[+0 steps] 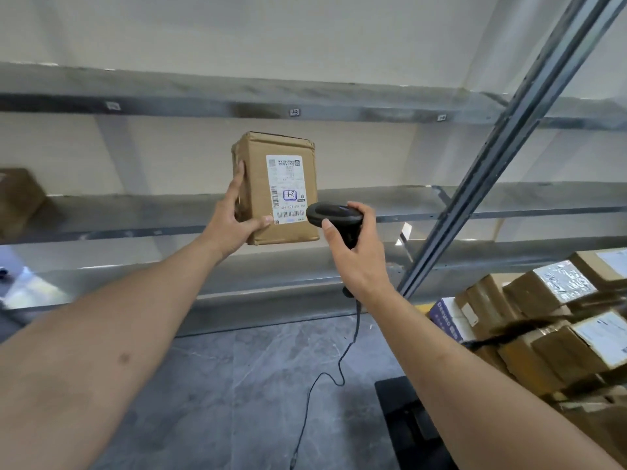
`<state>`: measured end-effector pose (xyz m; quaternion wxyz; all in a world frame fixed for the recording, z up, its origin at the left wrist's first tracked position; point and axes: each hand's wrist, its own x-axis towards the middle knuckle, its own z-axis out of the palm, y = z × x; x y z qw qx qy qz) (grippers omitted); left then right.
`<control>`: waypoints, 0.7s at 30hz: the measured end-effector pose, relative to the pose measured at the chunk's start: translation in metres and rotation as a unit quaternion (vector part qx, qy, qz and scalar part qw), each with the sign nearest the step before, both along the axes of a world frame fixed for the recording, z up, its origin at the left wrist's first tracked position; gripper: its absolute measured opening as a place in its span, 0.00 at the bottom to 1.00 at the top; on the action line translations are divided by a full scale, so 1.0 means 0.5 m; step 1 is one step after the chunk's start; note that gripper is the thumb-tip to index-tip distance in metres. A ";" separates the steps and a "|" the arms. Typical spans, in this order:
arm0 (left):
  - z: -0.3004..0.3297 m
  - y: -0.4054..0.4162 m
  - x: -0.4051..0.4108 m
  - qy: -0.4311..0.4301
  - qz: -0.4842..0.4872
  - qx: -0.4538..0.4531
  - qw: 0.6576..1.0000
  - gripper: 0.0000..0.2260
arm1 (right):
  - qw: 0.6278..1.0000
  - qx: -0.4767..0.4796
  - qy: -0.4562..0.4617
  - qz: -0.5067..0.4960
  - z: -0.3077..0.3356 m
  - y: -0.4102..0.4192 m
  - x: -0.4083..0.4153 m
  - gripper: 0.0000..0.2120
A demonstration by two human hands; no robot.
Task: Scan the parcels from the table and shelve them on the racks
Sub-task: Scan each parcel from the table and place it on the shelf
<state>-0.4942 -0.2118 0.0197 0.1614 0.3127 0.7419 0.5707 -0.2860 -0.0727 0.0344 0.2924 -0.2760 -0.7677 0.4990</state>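
Brown cardboard forms the parcel (274, 188), which is held upright in the air in front of the grey metal rack (237, 103), level with its middle shelf (135, 215). The left hand (234, 218) clamps the parcel from its left side: fingers flat along the side wall, thumb pressed across the lower front face. A white shipping label (286, 188) with barcodes faces the camera. The right hand (359, 256) is closed around the grip of a black barcode scanner (334, 215), whose head sits just beside the label's lower right corner; its cable (339, 361) hangs down to the grey floor (254, 385). The shelf behind the parcel is bare across its centre, with one brown box (17, 198) at its far left end. A slanted rack upright (509, 130) bounds the open bay on the right. At lower right, a stack of taped cardboard parcels (559, 323) lies well apart from the hands.
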 end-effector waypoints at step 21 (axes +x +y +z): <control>-0.077 -0.415 -0.348 -0.112 0.105 -0.101 0.983 0.44 | 0.994 0.003 -0.011 0.110 -0.045 -0.327 -0.494 0.26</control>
